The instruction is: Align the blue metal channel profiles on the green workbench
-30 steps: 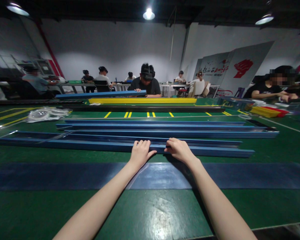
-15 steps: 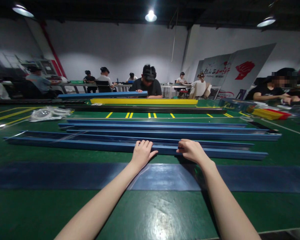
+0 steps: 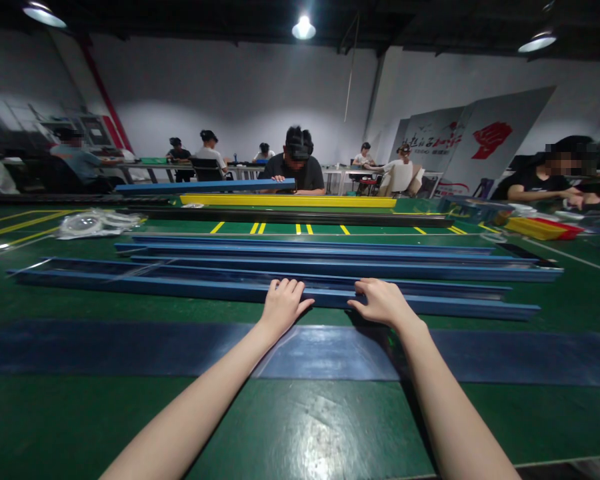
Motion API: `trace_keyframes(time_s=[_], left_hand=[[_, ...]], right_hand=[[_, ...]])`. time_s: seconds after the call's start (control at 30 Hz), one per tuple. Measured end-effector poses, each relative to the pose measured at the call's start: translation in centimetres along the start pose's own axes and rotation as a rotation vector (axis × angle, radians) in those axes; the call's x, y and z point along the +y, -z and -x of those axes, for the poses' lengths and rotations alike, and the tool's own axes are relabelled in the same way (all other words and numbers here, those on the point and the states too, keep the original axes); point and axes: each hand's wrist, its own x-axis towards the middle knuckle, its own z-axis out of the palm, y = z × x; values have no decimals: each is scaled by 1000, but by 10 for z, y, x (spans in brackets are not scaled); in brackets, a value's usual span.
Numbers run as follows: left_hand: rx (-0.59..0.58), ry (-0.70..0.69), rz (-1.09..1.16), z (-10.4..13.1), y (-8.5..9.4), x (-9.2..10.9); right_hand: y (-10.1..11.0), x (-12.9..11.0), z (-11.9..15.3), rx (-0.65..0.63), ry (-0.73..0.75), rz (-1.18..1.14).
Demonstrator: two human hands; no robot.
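Blue channel (image 3: 130,285), the nearest of several long blue strips, lies crosswise on the green counter (image 3: 310,427) and runs far out to both sides of the hands. The left hand (image 3: 281,307) has its fingers curled over the channel's near wall, thumb out to the side, gripping it. The right hand (image 3: 381,303) grips the same wall just beside it, fingers hooked over the top edge. Beyond the channel lie more blue strips (image 3: 330,257), close together and parallel. On the near side of the channel, under both forearms, a dark blue sheet (image 3: 105,347) lies flat. Well beyond the channel, a yellow strip (image 3: 287,201) lies before a seated person (image 3: 297,170).
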Motion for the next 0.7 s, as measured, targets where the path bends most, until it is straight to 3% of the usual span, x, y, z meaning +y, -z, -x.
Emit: trace_keyframes(time_s=[0.33, 0.7], left_hand=[[18, -10, 0, 0, -1, 0], [20, -4, 26, 0, -1, -1]], right_hand=[[-15, -31, -9, 103, 122, -34], [-17, -30, -11, 88, 127, -35]])
